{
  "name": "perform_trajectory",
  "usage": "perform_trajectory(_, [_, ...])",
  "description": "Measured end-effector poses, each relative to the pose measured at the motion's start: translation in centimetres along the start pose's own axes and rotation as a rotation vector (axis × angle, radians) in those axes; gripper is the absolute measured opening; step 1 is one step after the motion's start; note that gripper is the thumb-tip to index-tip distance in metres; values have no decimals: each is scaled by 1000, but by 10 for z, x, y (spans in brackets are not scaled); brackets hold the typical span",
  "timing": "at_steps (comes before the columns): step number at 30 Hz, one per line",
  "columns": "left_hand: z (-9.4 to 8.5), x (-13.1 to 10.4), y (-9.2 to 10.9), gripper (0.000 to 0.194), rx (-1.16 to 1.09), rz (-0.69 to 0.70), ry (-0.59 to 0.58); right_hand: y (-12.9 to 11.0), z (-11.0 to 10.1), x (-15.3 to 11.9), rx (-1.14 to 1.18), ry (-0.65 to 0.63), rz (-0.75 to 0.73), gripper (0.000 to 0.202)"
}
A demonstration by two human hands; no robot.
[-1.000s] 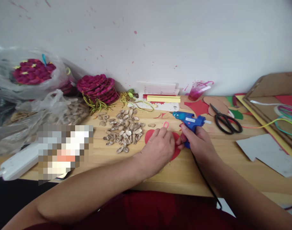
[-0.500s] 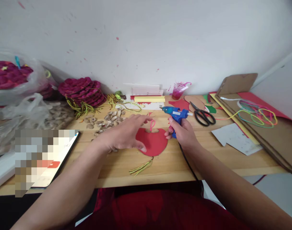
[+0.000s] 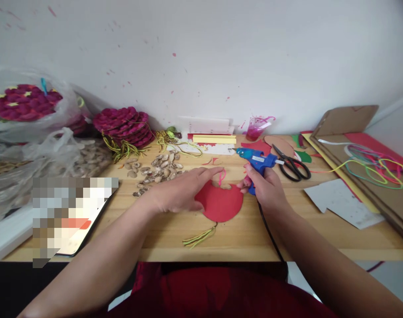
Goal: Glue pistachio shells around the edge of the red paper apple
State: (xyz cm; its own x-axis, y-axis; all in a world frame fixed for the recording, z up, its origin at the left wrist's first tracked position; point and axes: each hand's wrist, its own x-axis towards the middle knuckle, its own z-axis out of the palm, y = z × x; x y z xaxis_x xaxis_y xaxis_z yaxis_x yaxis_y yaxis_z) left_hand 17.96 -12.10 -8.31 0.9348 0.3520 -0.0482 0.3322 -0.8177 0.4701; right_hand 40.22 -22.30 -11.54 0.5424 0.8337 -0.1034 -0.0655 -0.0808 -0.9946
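A round red piece (image 3: 223, 204) lies on the wooden table, with a pink loop (image 3: 222, 176) at its notched top and a yellow-green tassel (image 3: 200, 237) below. My left hand (image 3: 181, 190) rests over its left edge, thumb and fingers apart, gripping nothing visible. My right hand (image 3: 264, 185) is wrapped round the handle of a blue glue gun (image 3: 259, 161), whose nozzle points left above the table. The right fingertips are beside the red piece's upper right edge. Shells (image 3: 164, 165) are scattered behind my left hand.
Black scissors (image 3: 292, 164) lie right of the glue gun. A phone (image 3: 88, 225) is at the left, near plastic bags (image 3: 55, 150). Stacked purple pieces (image 3: 122, 126) and a stained cup (image 3: 255, 128) stand along the wall. Cardboard (image 3: 383, 190) and coloured cords (image 3: 376, 165) are at the right.
The whole view has shifted, so things appear further right. My left thumb has drawn back toward the red piece's left edge. My right hand still holds the glue gun.
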Motion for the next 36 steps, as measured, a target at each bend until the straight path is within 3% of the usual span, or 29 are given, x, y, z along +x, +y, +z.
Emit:
perform_trajectory(3, [-8, -1, -1, 101, 22, -81, 26, 2, -2, 3, -25, 12, -19, 37])
perform_trajectory(7, [-12, -1, 1, 96, 90, -233, -37, 7, -7, 5, -132, -4, -69, 39])
perform_trajectory(11, [-9, 2, 6, 100, 183, -233, -87, 9, -11, 5, -290, -14, -151, 41])
perform_trajectory(16, [-11, 3, 9, 89, 176, -207, -69, 5, -12, 3, -421, -9, -196, 36])
perform_trajectory(18, [-14, 3, 7, 82, 153, -213, -21, 4, -12, 3, -425, -4, -189, 37])
perform_trajectory(23, [-15, 10, -8, 43, 176, -324, 330, 5, -11, 5, -309, -15, -156, 38])
perform_trajectory(25, [-12, 13, -14, 33, 201, -319, 388, 5, -10, 6, -262, -21, -124, 39])
perform_trajectory(30, [2, 22, -19, 29, 268, -236, 327, 4, -7, 4, -234, -27, -110, 39])
perform_trajectory(36, [4, 26, -15, 24, 232, -293, 270, 4, -8, 4, -202, -38, -118, 37])
